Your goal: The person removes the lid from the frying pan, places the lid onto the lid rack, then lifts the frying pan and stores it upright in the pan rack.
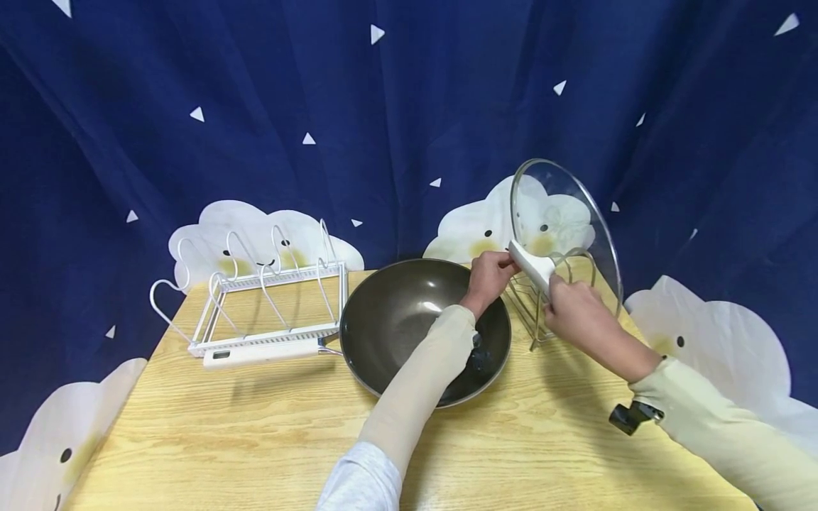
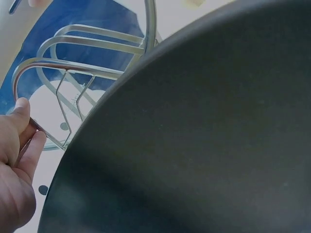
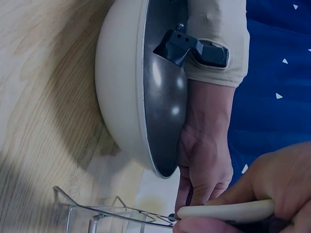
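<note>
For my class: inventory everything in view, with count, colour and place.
Wok: 1, dark inside, cream outside, centre
Glass lid: 1, clear, held at right
Looped rack: 1, white, left of wok
Wire rack: 1, silver, right of wok
Table: 1, light wood, below
Curtain: 1, blue and white, behind
Wrist cameras: 2, black, at wrists
Sleeves: 2, mostly cream, foreground
Left hand: 1, bare, pinching wire rack
Right hand: 1, bare, holding glass lid

Cannot follow 2 sleeves (image 1: 418, 376) past the head view's edges, nor see the wok (image 1: 396, 319) fully beneath the left one. From the left wrist, cannot see the metal rack (image 2: 77, 66) fully behind the cropped wok. From the right wrist, cannot make out the fingertips of the left hand (image 3: 208, 155) behind the white handle (image 3: 223, 211).
</note>
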`<act>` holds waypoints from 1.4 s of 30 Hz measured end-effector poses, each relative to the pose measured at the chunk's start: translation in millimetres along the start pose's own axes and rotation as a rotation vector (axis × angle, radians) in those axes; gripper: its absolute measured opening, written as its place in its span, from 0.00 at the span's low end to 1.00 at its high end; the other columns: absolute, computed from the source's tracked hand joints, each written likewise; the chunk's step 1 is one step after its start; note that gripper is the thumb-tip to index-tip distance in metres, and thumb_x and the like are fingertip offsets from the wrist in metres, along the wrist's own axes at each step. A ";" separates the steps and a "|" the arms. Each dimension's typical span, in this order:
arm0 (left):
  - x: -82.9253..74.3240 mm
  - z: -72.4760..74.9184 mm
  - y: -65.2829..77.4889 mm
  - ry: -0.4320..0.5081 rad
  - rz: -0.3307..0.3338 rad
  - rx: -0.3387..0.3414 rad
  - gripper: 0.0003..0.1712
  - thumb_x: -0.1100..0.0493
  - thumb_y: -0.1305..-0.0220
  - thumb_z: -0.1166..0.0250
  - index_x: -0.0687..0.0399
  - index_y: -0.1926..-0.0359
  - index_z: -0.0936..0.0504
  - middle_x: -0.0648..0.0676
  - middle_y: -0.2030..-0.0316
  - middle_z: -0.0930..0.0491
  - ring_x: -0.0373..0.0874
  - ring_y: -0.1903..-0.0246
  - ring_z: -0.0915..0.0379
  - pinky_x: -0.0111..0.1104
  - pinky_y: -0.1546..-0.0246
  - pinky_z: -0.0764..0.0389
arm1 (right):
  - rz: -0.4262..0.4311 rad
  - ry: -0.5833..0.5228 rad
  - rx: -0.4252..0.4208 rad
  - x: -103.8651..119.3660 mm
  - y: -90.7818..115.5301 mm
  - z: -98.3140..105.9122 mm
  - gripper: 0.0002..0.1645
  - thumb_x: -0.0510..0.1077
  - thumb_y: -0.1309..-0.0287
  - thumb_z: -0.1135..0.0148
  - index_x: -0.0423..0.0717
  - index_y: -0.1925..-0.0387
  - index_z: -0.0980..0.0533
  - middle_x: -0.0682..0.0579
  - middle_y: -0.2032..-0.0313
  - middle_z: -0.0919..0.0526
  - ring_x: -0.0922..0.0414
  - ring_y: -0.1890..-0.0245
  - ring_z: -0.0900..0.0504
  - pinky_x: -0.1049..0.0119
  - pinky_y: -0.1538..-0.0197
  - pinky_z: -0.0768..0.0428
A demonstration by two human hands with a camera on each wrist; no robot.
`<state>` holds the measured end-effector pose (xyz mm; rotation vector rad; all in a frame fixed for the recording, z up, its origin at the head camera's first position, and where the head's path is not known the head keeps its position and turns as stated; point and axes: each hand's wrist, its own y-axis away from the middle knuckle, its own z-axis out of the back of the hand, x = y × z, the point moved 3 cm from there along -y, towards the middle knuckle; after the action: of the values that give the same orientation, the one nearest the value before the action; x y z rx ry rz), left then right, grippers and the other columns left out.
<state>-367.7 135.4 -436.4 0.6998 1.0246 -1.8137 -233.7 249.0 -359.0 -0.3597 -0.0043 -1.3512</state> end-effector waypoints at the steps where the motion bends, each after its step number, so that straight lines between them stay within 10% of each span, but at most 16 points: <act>1: -0.4 0.3 -0.3 -0.003 0.006 -0.001 0.06 0.54 0.33 0.29 0.47 0.64 0.07 0.46 0.67 0.10 0.35 0.73 0.24 0.24 0.68 0.31 | 0.007 0.003 -0.004 1.2 -0.3 -0.6 0.12 0.31 0.51 0.37 0.29 0.65 0.29 0.35 0.79 0.23 0.37 0.80 0.22 0.42 0.78 0.26; 17: -2.7 3.9 2.1 -0.044 0.026 -0.021 0.05 0.61 0.36 0.29 0.52 0.68 0.07 0.49 0.71 0.10 0.40 0.70 0.18 0.25 0.65 0.25 | 0.035 0.025 -0.030 10.0 2.9 -6.6 0.13 0.32 0.50 0.36 0.30 0.68 0.32 0.33 0.79 0.22 0.33 0.77 0.20 0.38 0.74 0.23; 27: 0.2 11.0 5.9 0.053 -0.009 0.052 0.08 0.63 0.33 0.31 0.54 0.54 0.10 0.51 0.59 0.10 0.41 0.56 0.13 0.23 0.52 0.22 | 0.016 0.064 -0.053 13.6 8.4 -6.3 0.21 0.42 0.41 0.32 0.27 0.63 0.31 0.35 0.80 0.23 0.33 0.77 0.19 0.38 0.74 0.24; 34: 5.5 31.9 12.6 0.162 0.049 0.128 0.21 0.71 0.33 0.35 0.63 0.40 0.19 0.60 0.48 0.14 0.49 0.50 0.14 0.22 0.54 0.19 | 0.058 0.119 -0.156 27.7 20.2 10.8 0.21 0.44 0.42 0.32 0.31 0.63 0.31 0.36 0.83 0.24 0.33 0.81 0.21 0.37 0.80 0.27; 42: -3.0 67.0 24.2 0.037 0.121 0.151 0.25 0.68 0.36 0.33 0.63 0.38 0.22 0.61 0.43 0.18 0.52 0.43 0.20 0.30 0.43 0.22 | 0.146 0.144 -0.290 47.6 26.5 41.7 0.20 0.47 0.42 0.33 0.33 0.58 0.25 0.38 0.79 0.20 0.33 0.81 0.22 0.36 0.81 0.28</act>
<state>-347.1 72.6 -409.5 0.8709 0.8567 -1.7912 -189.2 219.0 -316.3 -0.4958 0.3341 -1.2316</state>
